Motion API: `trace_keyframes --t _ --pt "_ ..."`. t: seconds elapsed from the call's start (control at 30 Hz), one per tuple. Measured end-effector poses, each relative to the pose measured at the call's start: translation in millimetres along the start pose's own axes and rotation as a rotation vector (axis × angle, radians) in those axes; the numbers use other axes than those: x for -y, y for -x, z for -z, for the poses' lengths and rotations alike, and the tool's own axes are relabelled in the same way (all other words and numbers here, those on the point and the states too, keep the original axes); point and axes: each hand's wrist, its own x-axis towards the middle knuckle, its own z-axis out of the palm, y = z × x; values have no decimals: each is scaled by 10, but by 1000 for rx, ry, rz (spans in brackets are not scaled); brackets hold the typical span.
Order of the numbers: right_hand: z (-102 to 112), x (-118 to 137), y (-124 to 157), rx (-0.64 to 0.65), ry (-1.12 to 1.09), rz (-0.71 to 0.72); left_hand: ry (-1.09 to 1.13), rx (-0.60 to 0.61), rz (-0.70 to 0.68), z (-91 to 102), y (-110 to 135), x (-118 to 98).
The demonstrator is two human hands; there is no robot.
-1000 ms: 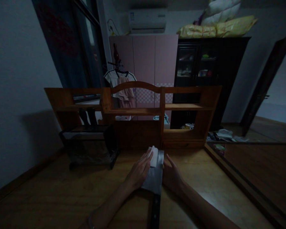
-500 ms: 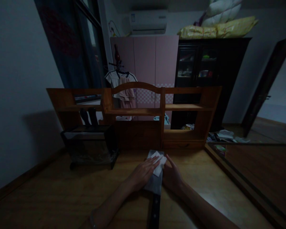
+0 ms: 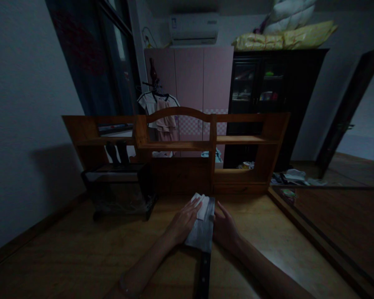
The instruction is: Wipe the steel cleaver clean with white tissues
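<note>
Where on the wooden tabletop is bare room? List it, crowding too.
Bare on the wooden tabletop: right, between the right hand and dark wooden rim; front left, between the black boxy knife holder and left forearm. Crowded: the middle, where the left hand lies on a folded white wipe over the grey metal cleaver.

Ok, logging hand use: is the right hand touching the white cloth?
No, the left hand is on the cloth; the right hand is beside the blade.
</note>
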Motion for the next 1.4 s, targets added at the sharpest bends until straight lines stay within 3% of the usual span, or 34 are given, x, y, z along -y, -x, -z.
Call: trace_keyframes --t 0.13,0.23,0.37,0.47,0.8,1.0,1.13,1.23,1.33,1.37,1.4 --pt "3 -10 -6 22 -1 7 -24 -99 111 30 14 69" --pt "-15 -14 -10 59 13 37 -20 -143 87 88 13 -29" --pt "-8 -13 -25 83 14 62 -6 5 -99 125 1 -237" --pt "36 -8 -36 77 0 31 -28 116 -151 101 -6 -289" --pt "-8 8 10 -8 11 -10 -25 -13 21 -37 3 30" --pt "-13 9 5 0 -16 0 6 -4 36 -24 37 -29" --pt "-22 4 4 59 -25 9 -89 3 -1 84 -19 -87" --pt "-13 1 2 72 -26 24 -163 -109 -24 295 -109 -257" --pt "-8 4 7 66 -14 59 -119 -192 -45 522 -27 -708" --pt "-12 5 12 58 -2 63 -52 -161 -57 562 73 -926" --pt "-20 8 18 46 15 58 42 -54 -93 573 210 -1167"
